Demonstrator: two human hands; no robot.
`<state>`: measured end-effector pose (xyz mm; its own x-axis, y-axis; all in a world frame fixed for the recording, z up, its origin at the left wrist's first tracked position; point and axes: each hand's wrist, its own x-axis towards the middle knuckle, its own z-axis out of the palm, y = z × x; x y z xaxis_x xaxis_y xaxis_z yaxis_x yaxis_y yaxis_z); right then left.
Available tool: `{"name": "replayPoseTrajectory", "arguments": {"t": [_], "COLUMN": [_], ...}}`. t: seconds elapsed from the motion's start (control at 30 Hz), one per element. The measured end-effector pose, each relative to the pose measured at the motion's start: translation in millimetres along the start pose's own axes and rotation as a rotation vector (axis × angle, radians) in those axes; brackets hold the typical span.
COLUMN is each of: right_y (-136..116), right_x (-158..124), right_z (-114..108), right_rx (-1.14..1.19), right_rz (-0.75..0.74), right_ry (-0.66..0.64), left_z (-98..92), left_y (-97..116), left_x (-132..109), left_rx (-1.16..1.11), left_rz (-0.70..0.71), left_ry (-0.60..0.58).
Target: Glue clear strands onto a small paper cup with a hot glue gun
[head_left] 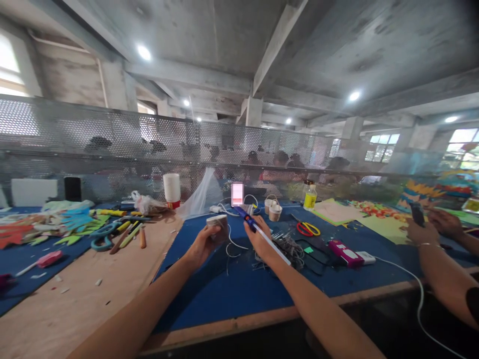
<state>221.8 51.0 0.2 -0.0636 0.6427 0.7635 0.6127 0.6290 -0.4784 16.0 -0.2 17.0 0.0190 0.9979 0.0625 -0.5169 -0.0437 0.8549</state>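
My left hand [204,244] is closed around a small pale cup-like piece [217,223], held up above the blue table cover [239,289]. My right hand [259,240] grips a long tool with a blue and red handle [247,218] and a white shaft that runs back along my forearm. The tool's tip points toward the piece in my left hand. A white cord [232,244] trails on the cover between both hands. A tangle of grey wire bits [290,247] lies just right of my right hand.
Red-and-yellow scissors [308,229], a pink device [343,252], small paper cups [274,210], a yellow bottle [310,197] and a stack of white cups [171,188] stand around. Teal scissors [103,235] and pens lie left on a wooden board [75,299]. Another person's hands [430,227] hold a phone at right. A mesh screen [112,144] backs the table.
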Motion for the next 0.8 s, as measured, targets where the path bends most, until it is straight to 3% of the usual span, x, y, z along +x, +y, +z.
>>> {"name": "replayPoseTrajectory", "arguments": {"t": [0.17, 0.33, 0.67, 0.8], "right_y": [-8.5, -22.5, -36.9, -39.5], "right_x": [-2.6, -5.4, -10.9, -9.9], "right_z": [2.3, -1.7, -0.3, -2.1], "right_rx": [0.198, 0.422, 0.715, 0.817], "right_rz": [0.109, 0.278, 0.319, 0.336], "right_ry": [0.019, -0.191, -0.339, -0.369], "left_z": [0.7, 1.5, 1.5, 2.8], "left_y": [-4.0, -9.0, -11.2, -12.8], "left_x": [2.4, 5.4, 5.3, 3.3], "left_rx": [-0.013, -0.009, 0.077, 0.092], "left_rz": [-0.055, -0.065, -0.002, 0.007], "left_ry": [0.004, -0.075, -0.207, -0.189]}}
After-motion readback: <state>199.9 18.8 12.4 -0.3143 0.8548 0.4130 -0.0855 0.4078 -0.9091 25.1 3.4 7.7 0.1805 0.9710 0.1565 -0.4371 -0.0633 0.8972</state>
